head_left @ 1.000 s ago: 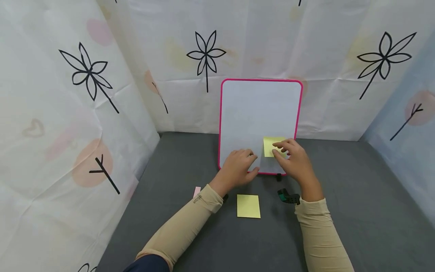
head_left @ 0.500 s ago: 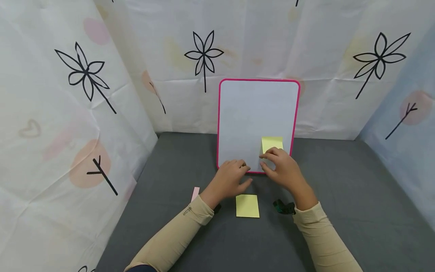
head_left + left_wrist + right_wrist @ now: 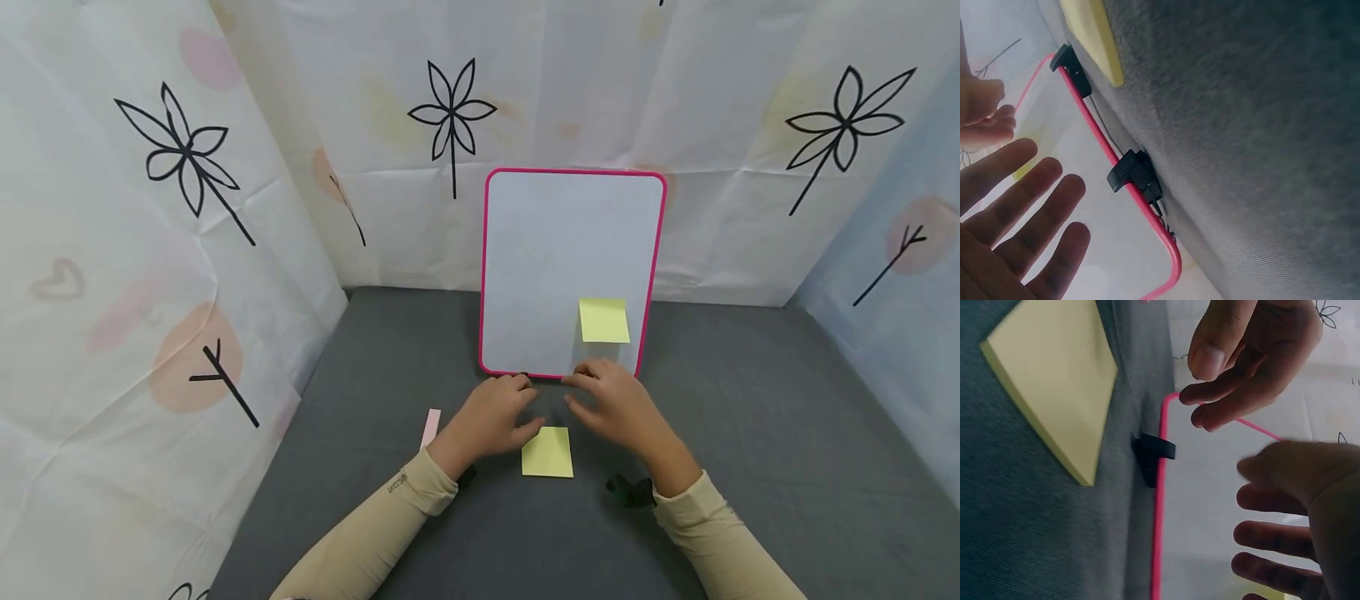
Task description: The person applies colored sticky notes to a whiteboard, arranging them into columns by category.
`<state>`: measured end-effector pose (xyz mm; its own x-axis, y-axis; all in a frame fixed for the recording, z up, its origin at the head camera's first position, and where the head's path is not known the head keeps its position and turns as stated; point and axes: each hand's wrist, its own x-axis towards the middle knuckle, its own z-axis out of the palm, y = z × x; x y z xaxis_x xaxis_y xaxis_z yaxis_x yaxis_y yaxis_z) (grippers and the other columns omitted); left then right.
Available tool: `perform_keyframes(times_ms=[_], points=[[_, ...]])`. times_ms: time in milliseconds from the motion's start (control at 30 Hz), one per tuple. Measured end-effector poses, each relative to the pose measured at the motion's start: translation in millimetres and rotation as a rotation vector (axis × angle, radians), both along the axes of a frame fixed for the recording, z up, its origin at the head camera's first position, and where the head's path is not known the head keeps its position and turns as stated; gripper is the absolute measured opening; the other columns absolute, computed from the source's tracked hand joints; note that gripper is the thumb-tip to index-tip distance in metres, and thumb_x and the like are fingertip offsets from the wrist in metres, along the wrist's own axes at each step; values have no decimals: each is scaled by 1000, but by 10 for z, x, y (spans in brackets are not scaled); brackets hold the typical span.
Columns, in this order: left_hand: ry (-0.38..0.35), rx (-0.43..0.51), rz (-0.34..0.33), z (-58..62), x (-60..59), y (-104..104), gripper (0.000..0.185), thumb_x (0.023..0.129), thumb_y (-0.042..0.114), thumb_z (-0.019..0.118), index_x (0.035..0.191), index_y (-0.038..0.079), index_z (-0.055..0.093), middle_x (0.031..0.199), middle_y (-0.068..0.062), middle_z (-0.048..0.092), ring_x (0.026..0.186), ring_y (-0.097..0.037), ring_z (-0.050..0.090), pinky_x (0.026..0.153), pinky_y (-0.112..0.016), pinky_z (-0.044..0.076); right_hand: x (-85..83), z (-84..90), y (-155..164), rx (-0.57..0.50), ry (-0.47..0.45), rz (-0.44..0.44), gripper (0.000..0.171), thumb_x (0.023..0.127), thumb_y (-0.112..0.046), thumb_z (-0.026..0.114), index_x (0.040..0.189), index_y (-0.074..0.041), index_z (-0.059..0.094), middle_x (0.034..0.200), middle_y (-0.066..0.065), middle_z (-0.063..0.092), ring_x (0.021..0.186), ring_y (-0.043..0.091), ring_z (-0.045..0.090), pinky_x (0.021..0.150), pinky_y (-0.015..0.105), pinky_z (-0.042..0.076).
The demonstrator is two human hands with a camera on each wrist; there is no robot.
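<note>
Pink strip (image 3: 432,427): lower left of centre in the head view, flat on the grey table (image 3: 750,433), apart from everything else.

My left hand (image 3: 491,417): centre of frame, just below the whiteboard's bottom edge. Fingers relaxed and spread, holding nothing; in the left wrist view they (image 3: 1019,206) lie straight before the white surface.

Yellow pad (image 3: 547,452): lower centre, flat on the table, between my two hands and just below them. My left thumb lies close to its upper left corner; whether it touches I cannot tell.

Whiteboard (image 3: 555,250): pink-framed, standing upright at centre, on small black feet (image 3: 1154,453).

Yellow note (image 3: 603,320): stuck on the whiteboard's lower right part, above my right hand, not touched.

My right hand (image 3: 615,404): right of centre, fingers loosely bent, gripping nothing, fingertips near the whiteboard's bottom edge.

Patterned cloth (image 3: 187,208): hangs behind and at both sides.
</note>
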<state>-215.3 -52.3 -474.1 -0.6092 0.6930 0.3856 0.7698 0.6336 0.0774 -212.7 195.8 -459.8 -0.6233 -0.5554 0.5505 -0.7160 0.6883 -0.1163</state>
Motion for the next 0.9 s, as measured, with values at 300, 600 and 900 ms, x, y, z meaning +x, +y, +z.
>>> perform_keyframes(times_ms=[300, 600, 900], points=[[-138, -41, -23, -54, 114, -46, 31, 97, 36, 76, 115, 11, 79, 98, 0, 67, 75, -10, 56, 69, -25, 50, 154, -177, 2, 6, -208, 33, 30, 86, -23, 89, 111, -9, 80, 102, 6, 71, 89, 18, 65, 75, 38, 57], [-221, -97, -32, -58, 194, -66, 35, 97, 39, 78, 121, 15, 78, 102, 1, 67, 81, -10, 57, 72, -25, 51, 231, -242, -5, 37, -337, 16, 32, 91, -27, 86, 117, -9, 79, 105, 4, 70, 92, 18, 64, 76, 35, 55], [-274, -142, -17, -74, 233, -22, 36, 95, 38, 80, 122, 14, 78, 109, 1, 68, 91, -12, 61, 77, -26, 52, 275, -235, -11, 55, -412, 81, 38, 90, -32, 86, 121, -12, 77, 110, -1, 68, 97, 19, 67, 81, 37, 58]])
